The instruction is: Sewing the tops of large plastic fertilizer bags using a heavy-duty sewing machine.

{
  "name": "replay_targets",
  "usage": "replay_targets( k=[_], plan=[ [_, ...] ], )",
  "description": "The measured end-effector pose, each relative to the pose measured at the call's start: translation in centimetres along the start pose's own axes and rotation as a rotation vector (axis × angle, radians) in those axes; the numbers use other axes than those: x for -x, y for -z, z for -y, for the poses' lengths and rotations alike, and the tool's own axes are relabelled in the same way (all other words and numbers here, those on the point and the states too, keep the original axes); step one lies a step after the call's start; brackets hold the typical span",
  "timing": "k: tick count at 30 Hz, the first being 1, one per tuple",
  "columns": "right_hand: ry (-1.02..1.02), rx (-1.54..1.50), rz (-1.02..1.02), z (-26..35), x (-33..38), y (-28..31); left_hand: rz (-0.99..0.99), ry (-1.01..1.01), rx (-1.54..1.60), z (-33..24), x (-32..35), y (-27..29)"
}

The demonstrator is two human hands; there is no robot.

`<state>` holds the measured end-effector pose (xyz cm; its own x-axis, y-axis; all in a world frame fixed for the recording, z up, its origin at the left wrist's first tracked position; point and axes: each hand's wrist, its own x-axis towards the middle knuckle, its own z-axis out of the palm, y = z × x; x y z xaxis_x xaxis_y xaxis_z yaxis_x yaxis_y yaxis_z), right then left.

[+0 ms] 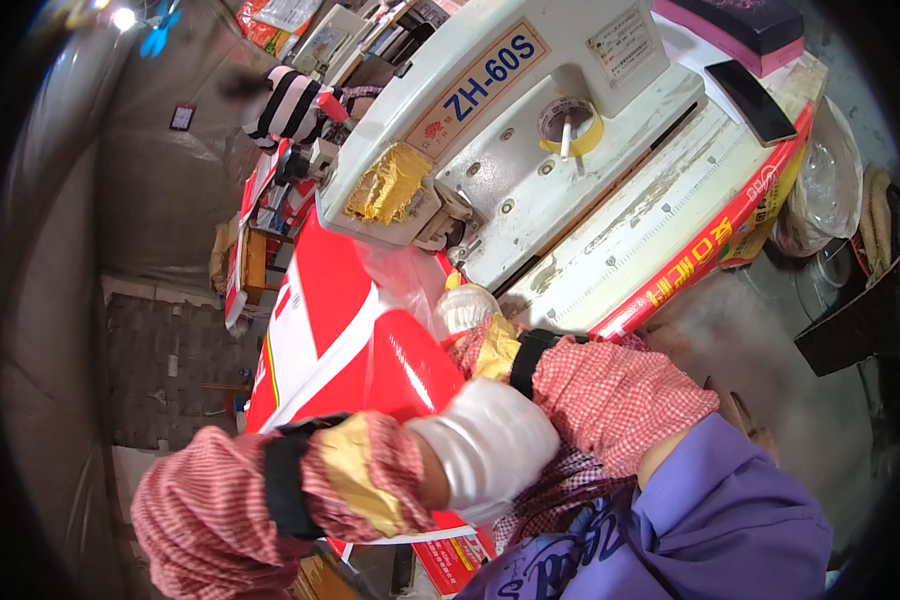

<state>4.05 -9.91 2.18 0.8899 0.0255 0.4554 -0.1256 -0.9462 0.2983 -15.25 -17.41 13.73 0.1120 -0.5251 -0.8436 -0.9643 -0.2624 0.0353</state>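
A glossy red and white printed plastic bag point(320, 310) slopes down from the head of a pale grey sewing machine point(390, 170). My left hand point(495, 445), in a white glove, lies closed at the bag's near edge. Its fingers curl out of sight against the plastic. Farther up, my right hand point(467, 308) is beside the bag's edge, just below the machine's needle area. A yellow-wrapped fingertip shows there, but most of those fingers are hidden. Both forearms wear pink checked sleeve covers with black bands and tan tape.
A tape roll point(592, 136) rests on the machine bed, and a dark phone point(750, 102) lies at the right. Behind it stands a black and pink box point(735, 30). Another person in a striped top point(288, 103) is at the far left. A clear plastic bag point(825, 175) hangs right of the table.
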Motion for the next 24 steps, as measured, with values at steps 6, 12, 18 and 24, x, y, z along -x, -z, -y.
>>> replay_targets(
  k=[6,12,18,24],
  plan=[
    [-0.059,1.149,-0.311,4.6,14.8,-8.1,0.32,0.45,-0.397,8.5,6.6,5.7],
    [-0.131,1.025,-0.226,0.1,14.9,-4.4,0.22,0.272,0.114,-1.4,6.4,-1.2],
    [0.039,2.229,0.124,2.5,14.0,-7.5,-0.028,0.113,0.317,-3.2,0.6,-2.3],
    [0.417,3.662,0.065,3.4,14.4,-6.2,-0.03,0.067,0.176,1.8,2.5,-0.3]
  ],
)
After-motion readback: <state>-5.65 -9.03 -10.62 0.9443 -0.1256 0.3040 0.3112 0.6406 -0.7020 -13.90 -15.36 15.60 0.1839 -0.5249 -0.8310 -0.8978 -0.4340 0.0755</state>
